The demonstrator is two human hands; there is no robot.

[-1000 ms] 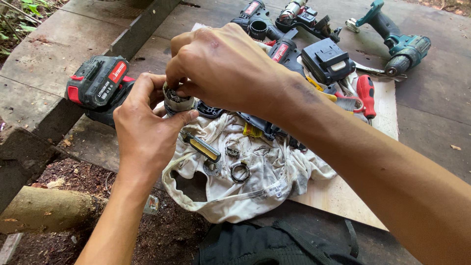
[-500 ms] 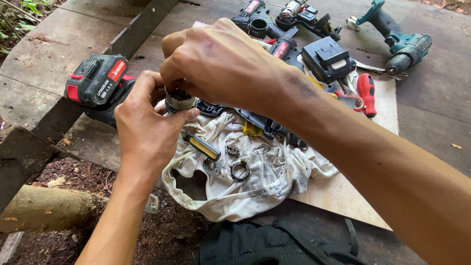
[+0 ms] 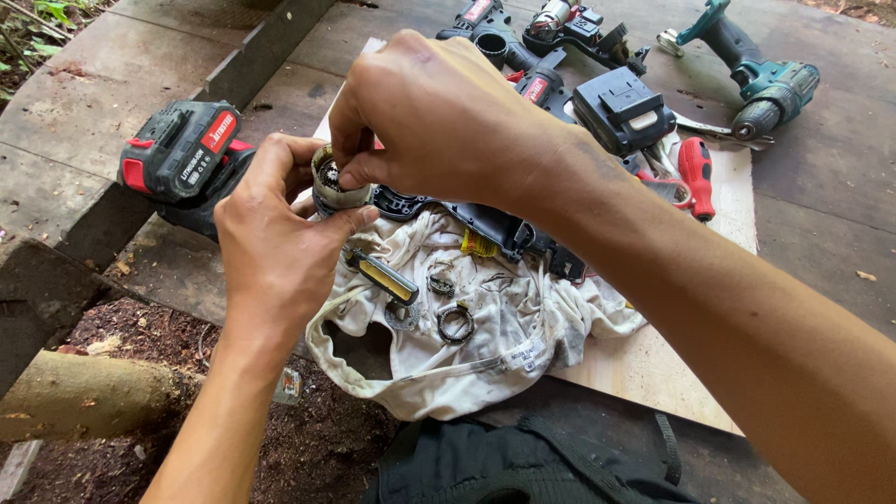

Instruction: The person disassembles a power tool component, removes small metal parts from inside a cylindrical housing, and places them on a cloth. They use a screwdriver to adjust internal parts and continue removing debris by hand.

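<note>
- While the left hand (image 3: 280, 233) grips a small round metal gear housing (image 3: 329, 187) between thumb and fingers, the right hand (image 3: 439, 121) comes from above and pinches at its open top, where small gear teeth show.
- As I judge it, a small part could slip out of the housing, because the fingers cover most of it and the grip is only at the rim.
- Such a part would probably fall on the dirty white cloth (image 3: 467, 355) or roll off the wooden board (image 3: 653, 373) into the soil at the lower left, where it is hard to find.
- On the cloth lie a metal ring (image 3: 455, 323), a smaller ring-shaped piece (image 3: 441, 283) and a flat yellow part (image 3: 385, 277), all loose, so a careless wrist may push them.
- The housing is held above the cloth's upper left edge, just beside a red and black battery pack (image 3: 182, 154).
- Well apart, at the top right, lie a teal drill (image 3: 761, 84) and a red-handled screwdriver (image 3: 697, 173).
</note>
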